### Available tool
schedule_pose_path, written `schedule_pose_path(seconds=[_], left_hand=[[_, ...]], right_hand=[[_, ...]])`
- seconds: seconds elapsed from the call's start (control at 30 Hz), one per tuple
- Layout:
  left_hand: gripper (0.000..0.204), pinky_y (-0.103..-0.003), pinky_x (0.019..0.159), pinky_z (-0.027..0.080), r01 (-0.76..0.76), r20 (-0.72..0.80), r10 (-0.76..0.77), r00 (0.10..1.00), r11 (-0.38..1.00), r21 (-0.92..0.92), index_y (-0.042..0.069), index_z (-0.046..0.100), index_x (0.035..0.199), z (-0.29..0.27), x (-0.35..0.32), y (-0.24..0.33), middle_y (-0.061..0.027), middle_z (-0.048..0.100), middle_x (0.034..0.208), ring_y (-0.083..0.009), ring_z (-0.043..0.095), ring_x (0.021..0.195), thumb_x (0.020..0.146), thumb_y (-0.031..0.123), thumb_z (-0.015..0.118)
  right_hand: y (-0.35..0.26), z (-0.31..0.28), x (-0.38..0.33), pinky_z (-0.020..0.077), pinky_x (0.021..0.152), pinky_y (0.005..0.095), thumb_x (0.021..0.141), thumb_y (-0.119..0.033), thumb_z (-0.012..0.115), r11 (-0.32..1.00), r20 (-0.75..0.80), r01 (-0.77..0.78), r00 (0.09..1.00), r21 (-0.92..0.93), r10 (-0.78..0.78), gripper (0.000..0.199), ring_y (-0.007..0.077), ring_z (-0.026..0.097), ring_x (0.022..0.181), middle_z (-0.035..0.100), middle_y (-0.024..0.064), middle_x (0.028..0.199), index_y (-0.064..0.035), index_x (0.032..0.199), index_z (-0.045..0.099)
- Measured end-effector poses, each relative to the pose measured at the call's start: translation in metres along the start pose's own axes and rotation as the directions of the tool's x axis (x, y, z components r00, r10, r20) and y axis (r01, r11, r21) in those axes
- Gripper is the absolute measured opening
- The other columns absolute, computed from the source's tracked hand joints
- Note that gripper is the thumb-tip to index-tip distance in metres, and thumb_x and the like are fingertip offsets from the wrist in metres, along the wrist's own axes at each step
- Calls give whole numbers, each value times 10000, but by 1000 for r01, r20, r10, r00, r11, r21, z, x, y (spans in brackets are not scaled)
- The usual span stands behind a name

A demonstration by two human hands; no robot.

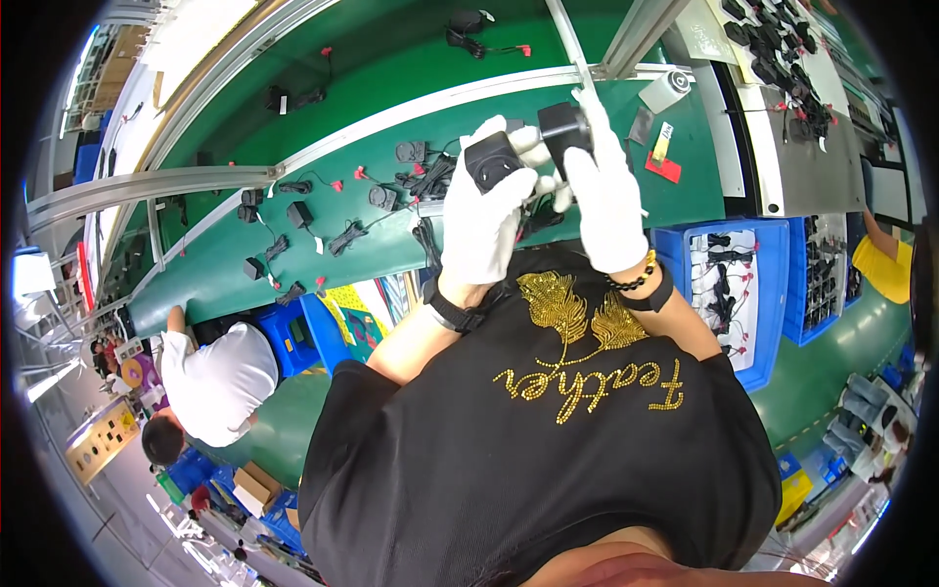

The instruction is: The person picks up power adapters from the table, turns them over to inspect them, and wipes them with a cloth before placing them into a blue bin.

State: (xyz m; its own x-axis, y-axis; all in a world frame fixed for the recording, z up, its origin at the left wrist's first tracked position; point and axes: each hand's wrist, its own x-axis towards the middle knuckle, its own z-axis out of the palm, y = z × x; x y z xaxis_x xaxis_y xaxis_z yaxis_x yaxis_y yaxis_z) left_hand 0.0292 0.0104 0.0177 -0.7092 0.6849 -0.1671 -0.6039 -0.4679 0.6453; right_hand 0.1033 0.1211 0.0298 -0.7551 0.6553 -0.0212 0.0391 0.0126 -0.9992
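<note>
White gloves cover both of my hands, raised over the near edge of the green workbench. My left hand [476, 220] is closed around a black power adapter [492, 160], its boxy body facing up. Close beside it, my right hand [608, 201] grips a second black power adapter [562, 129] between thumb and fingers. A dark cable hangs below the hands, partly hidden by the gloves. Left of my left hand, more black adapters [382, 198] with coiled cords and red tips lie on the bench [391, 245].
Blue crates [768, 293] of adapters stand at my right. On the bench's right end are a white bottle [665, 91] and a red tag [663, 167]. A metal frame rail [156, 186] crosses at left. A person in white [220, 382] works at far left.
</note>
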Motion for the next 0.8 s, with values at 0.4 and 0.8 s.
schedule_pose_path(seconds=[0.4, 0.8], left_hand=[[624, -316, 905, 445, -92, -69, 101, 992, 989, 119, 13, 367, 1303, 5, 3, -6, -107, 523, 1128, -187, 540, 1011, 745, -55, 638], [452, -383, 847, 522, 506, 324, -414, 851, 812, -292, -34, 423, 1229, -17, 3, 2, -188, 538, 1159, -266, 586, 1011, 832, 123, 572]], right_hand=[[-4, 3, -29, 437, 912, 360, 701, 5, 655, 728, 88, 446, 876, -520, -474, 627, 345, 503, 1116, 432, 198, 1240, 9, 1283, 419], [-15, -22, 2, 362, 944, 307, 737, -203, 689, 936, 462, 45, 860, 350, -214, 542, 186, 535, 1005, 556, 102, 1166, -34, 1221, 515]])
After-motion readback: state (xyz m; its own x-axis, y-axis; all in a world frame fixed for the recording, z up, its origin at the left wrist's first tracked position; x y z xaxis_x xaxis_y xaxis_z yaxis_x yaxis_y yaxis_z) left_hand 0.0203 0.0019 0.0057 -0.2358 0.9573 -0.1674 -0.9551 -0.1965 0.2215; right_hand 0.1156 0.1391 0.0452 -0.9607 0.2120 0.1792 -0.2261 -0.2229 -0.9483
